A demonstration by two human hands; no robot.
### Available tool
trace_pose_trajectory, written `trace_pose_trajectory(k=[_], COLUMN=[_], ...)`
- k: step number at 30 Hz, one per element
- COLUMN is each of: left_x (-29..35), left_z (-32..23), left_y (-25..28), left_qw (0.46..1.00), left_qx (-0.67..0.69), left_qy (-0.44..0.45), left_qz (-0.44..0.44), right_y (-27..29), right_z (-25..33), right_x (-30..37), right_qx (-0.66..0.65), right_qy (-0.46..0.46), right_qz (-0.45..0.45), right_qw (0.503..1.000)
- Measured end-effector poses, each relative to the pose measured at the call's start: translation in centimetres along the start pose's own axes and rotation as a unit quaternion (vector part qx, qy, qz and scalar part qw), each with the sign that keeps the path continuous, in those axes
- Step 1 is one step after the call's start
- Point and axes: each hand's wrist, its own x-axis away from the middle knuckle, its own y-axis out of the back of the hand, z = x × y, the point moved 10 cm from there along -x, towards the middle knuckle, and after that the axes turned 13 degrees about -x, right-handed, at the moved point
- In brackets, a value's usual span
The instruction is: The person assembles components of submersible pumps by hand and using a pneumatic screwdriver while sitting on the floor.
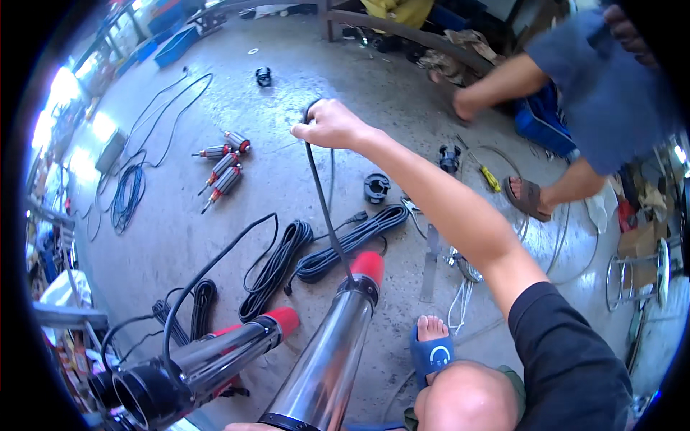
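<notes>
Up above the floor, my right hand (329, 125) is closed around a black cable (320, 194). The cable runs down to the black collar of a shiny metal cylinder (323, 352) with a red end cap (367, 267). Only a sliver of my left hand (250, 427) shows at the lower edge, against the cylinder's black near end; its fingers are hidden. Left of it lie similar metal cylinders (233, 346) with red caps and black open ends. Bundled black cables (352, 244) rest on the floor just beyond them.
Several motor armatures (224, 169) lie left of centre. Black ring-shaped parts (376, 188), a yellow-handled screwdriver (491, 178) and a flat metal strip (430, 266) are on the floor. At the right, another person's sandalled foot (528, 199) stands near a blue crate (540, 126).
</notes>
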Motion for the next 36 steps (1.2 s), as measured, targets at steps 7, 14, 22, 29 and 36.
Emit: trace_pose_trajectory(k=[7, 14, 22, 29, 36], left_x=[0.1, 0.4, 1.0, 3.9, 6.6], left_z=[2.4, 4.2, 3.6, -2.0, -4.7], left_y=[-0.9, 3.7, 1.9, -9.1, -12.6], left_qw=[0.978, 0.99, 0.994, 0.896, 0.829], left_qx=[-0.026, 0.018, -0.004, 0.112, 0.189], left_qy=[0.006, -0.029, 0.058, -0.051, -0.174], left_qz=[0.207, 0.135, 0.093, 0.428, 0.497], right_y=[-3.5, -16.9, -18.7, -27.5, -23.6], right_z=[-3.1, -7.4, -20.1, -15.7, -16.1], right_x=[9.8, 26.3, 28.3, 37.3, 40.3], right_qx=[-0.191, -0.314, -0.254, -0.704, -0.587], right_qy=[-0.001, 0.117, 0.013, -0.615, -0.536], right_qz=[-0.024, 0.015, -0.107, -0.043, 0.225], right_qw=[0.981, 0.942, 0.961, 0.351, 0.564])
